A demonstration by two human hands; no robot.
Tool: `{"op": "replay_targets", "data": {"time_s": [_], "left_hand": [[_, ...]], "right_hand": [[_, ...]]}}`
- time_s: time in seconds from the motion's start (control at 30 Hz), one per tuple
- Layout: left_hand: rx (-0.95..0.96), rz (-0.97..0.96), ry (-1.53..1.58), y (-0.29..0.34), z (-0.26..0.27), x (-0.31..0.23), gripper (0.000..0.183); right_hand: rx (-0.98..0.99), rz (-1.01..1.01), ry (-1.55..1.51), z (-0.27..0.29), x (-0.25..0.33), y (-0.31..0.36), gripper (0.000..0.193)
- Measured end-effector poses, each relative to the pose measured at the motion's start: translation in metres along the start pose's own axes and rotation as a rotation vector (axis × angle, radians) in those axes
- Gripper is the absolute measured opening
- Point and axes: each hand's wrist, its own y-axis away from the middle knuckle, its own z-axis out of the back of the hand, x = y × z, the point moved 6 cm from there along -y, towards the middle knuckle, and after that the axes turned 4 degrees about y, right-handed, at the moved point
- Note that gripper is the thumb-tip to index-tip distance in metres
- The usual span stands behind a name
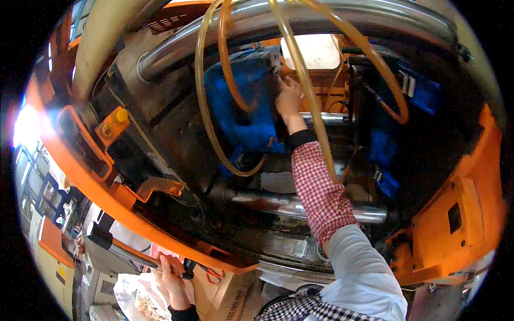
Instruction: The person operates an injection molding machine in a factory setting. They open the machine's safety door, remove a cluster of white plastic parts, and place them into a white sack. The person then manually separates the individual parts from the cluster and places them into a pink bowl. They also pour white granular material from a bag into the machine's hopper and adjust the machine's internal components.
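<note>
My right arm, in a red checked sleeve, reaches deep into an orange-framed machine. My right hand (290,99) is at the right edge of a blue metal block (243,125), with its fingers stretched toward the face of that block. Whether the fingertips touch the face I cannot tell, and I see nothing held in them. At lower left, outside the frame, my left hand (172,275) is closed around a dark bar (131,255) beside the orange door edge (214,260).
Yellowish hoses (202,80) loop down around my right arm. Thick steel rods (300,18) cross above and below. A second blue block (383,147) faces the first on the right. A white bag (126,289) with pale pieces lies below my left hand.
</note>
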Motion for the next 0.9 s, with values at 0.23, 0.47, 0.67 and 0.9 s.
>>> {"op": "replay_targets", "data": {"time_s": [0.23,0.47,0.67,0.9], "left_hand": [[0.075,0.099,0.076,0.004,-0.015,0.01,0.026],[0.591,0.275,0.169,0.047,-0.051,-0.021,0.016],[1.081,0.15,0.446,0.087,-0.101,-0.054,0.011],[1.194,0.107,0.544,0.154,-0.149,-0.084,0.017]], "right_hand": [[-0.15,0.21,-0.466,0.116,0.065,0.196,0.031],[0.379,0.278,-0.03,0.26,0.062,0.534,0.03],[0.42,-0.644,0.545,0.43,0.002,0.683,0.009],[-0.108,-1.091,1.264,0.655,-0.015,0.778,0.032]]}}
